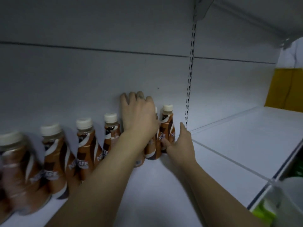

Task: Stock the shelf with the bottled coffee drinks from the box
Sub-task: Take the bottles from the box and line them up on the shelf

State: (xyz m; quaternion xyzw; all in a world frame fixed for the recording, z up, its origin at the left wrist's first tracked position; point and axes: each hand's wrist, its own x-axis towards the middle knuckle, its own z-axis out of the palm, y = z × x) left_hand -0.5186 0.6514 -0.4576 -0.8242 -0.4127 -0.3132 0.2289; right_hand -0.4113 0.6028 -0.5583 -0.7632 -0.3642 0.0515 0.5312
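Note:
Several brown coffee bottles (85, 145) with white caps stand in a row along the back panel of the white shelf (221, 145). My left hand (139, 115) reaches over one bottle in the row and wraps its top from the front, hiding the cap and neck; only its base (138, 162) shows under my wrist. My right hand (180, 145) is beside the rightmost bottle (167, 125), fingers apart, thumb touching the label and index finger pointing up. Another bottle (151, 149) stands between the two hands, mostly hidden. The box is out of view.
A slotted metal upright (190, 79) runs down the back panel just right of the bottles. A yellow object (285, 89) sits at the far right end. Green items (262, 213) show on a lower level at the bottom right. Another shelf hangs overhead.

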